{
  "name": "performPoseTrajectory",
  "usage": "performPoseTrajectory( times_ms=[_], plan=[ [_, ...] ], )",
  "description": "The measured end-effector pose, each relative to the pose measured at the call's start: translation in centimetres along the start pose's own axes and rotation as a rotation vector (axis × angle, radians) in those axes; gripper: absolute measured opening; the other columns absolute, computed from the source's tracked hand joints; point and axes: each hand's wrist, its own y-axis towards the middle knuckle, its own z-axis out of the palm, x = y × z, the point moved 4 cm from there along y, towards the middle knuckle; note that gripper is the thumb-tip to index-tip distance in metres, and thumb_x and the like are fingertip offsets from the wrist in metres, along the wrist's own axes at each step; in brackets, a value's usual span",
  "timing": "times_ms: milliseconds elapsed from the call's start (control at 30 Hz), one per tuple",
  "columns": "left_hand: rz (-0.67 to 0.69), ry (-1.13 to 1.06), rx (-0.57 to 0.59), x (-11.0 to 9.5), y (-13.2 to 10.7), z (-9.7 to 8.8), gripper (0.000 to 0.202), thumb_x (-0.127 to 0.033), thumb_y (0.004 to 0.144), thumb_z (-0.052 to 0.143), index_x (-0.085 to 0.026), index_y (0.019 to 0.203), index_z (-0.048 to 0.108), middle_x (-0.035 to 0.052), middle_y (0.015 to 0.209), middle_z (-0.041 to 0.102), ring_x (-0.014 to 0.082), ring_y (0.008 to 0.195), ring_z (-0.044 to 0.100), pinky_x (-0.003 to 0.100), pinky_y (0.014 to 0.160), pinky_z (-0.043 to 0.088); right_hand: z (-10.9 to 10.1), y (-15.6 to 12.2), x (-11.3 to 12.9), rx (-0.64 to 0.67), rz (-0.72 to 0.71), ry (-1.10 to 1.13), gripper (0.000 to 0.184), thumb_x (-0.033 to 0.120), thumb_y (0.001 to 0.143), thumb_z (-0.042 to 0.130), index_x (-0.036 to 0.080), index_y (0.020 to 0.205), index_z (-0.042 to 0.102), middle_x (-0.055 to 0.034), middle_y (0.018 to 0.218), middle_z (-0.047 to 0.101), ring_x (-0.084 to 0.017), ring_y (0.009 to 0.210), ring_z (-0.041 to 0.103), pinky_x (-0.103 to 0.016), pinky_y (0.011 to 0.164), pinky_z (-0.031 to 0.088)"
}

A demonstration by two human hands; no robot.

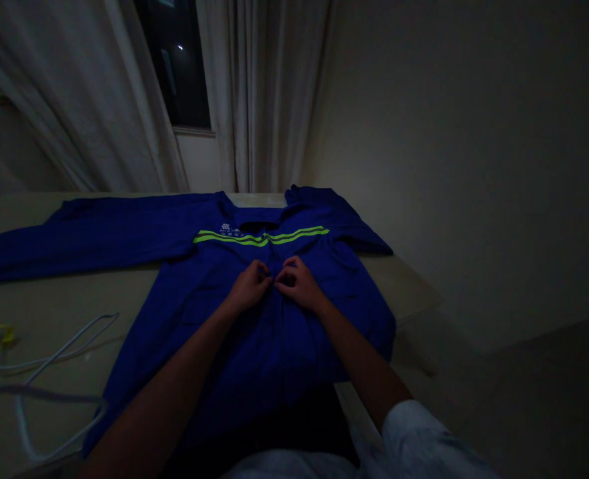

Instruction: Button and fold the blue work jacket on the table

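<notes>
A royal-blue work jacket [254, 352] lies face up and spread on a beige table [404, 286], with its collar at the far side. Two lime-yellow reflective stripes [262, 237] cross its chest below a small white logo [232, 231]. One long sleeve [100, 233] stretches out to the left, and the other sleeve [339, 213] is folded back at the far right. My left hand [248, 286] and my right hand [298, 285] meet at the centre front, fingers pinching the jacket's front opening. Whatever the fingertips hold there is hidden.
A white looped cord or wire [50, 359] with a yellow bit lies on the table at the left. The table's right edge falls away to the floor. Long white curtains [269, 100] and a dark window [175, 66] stand behind the table, with a pale wall [474, 146] on the right.
</notes>
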Motion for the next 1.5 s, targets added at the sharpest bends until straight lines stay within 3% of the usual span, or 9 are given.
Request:
performPoseTrajectory(
  times_ms=[200, 433, 700, 900, 1067, 1167, 1367, 1500],
  plan=[
    [0.183, 0.104, 0.056, -1.1, 0.0, 0.1, 0.014, -0.021, 0.091, 0.056, -0.02, 0.1, 0.066, -0.0004, 0.076, 0.068, 0.0169, 0.07, 0.062, 0.028, 0.066, 0.042, -0.2, 0.3, -0.5, -0.058, 0.062, 0.031, 0.008, 0.02, 0.079, 0.083, 0.02, 0.084, 0.076, -0.0046, 0.115, 0.051, -0.017, 0.094, 0.058, -0.032, 0.084, 0.05],
    [0.227, 0.05, 0.184, -1.1, -0.2, -0.6, 0.029, -0.038, 0.088, 0.062, -0.017, 0.103, 0.076, 0.0047, 0.089, 0.076, 0.0196, 0.078, 0.066, 0.029, 0.07, 0.047, 0.0, 0.7, -1.6, -0.025, 0.119, 0.153, 0.007, 0.022, 0.079, 0.08, 0.021, 0.082, 0.074, -0.0011, 0.098, 0.054, -0.015, 0.084, 0.056, -0.03, 0.077, 0.047],
    [0.225, 0.258, 0.176, -1.2, -0.3, -0.1, 0.018, -0.028, 0.085, 0.065, -0.019, 0.093, 0.077, 0.0048, 0.086, 0.075, 0.0198, 0.076, 0.067, 0.029, 0.068, 0.045, 0.5, 0.6, -1.5, -0.003, 0.114, 0.114, 0.007, 0.016, 0.078, 0.076, 0.02, 0.079, 0.07, -0.0001, 0.096, 0.057, -0.014, 0.081, 0.055, -0.029, 0.075, 0.045],
    [0.397, 0.351, 0.195, -2.6, -1.0, -0.9, 0.026, -0.019, 0.084, 0.059, -0.018, 0.1, 0.079, 0.0068, 0.09, 0.072, 0.0204, 0.082, 0.067, 0.03, 0.074, 0.046, 0.2, 0.9, -1.7, -0.042, 0.158, 0.097, 0.006, 0.018, 0.077, 0.077, 0.02, 0.077, 0.071, 0.0004, 0.09, 0.057, -0.014, 0.08, 0.056, -0.028, 0.075, 0.046],
    [0.297, 0.25, 0.213, -1.9, -0.8, -0.9, 0.029, -0.035, 0.091, 0.057, -0.018, 0.096, 0.08, 0.006, 0.086, 0.074, 0.0205, 0.078, 0.067, 0.03, 0.07, 0.046, 0.3, 0.8, -1.4, -0.01, 0.113, 0.065, 0.006, 0.015, 0.077, 0.075, 0.02, 0.078, 0.071, 0.0013, 0.086, 0.057, -0.013, 0.074, 0.054, -0.026, 0.071, 0.045],
    [0.203, 0.148, 0.263, -0.8, 0.3, -0.7, 0.029, -0.042, 0.086, 0.062, -0.019, 0.092, 0.079, 0.0037, 0.08, 0.075, 0.0198, 0.074, 0.067, 0.028, 0.065, 0.045, 0.4, 0.7, -1.1, 0.021, 0.102, 0.084, 0.006, 0.016, 0.079, 0.075, 0.019, 0.08, 0.07, 0.0009, 0.089, 0.056, -0.012, 0.074, 0.054, -0.026, 0.071, 0.045],
    [0.041, 0.104, 0.407, -0.3, 2.9, -0.8, 0.03, -0.044, 0.064, 0.082, -0.019, 0.08, 0.077, -0.0016, 0.067, 0.07, 0.0165, 0.063, 0.062, 0.025, 0.057, 0.043, 0.2, 0.6, -0.6, 0.024, 0.02, 0.08, 0.006, 0.017, 0.082, 0.075, 0.02, 0.085, 0.071, -0.0017, 0.103, 0.053, -0.014, 0.088, 0.056, -0.029, 0.081, 0.048],
    [0.033, 0.166, 0.416, -0.7, 3.4, -0.5, 0.018, -0.034, 0.063, 0.081, -0.018, 0.071, 0.075, -0.0027, 0.061, 0.067, 0.0156, 0.057, 0.059, 0.025, 0.055, 0.04, 0.3, 0.6, -0.8, 0.014, 0.048, 0.051, 0.007, 0.016, 0.08, 0.076, 0.019, 0.084, 0.071, -0.0028, 0.109, 0.05, -0.013, 0.087, 0.055, -0.028, 0.079, 0.049]
  ],
)
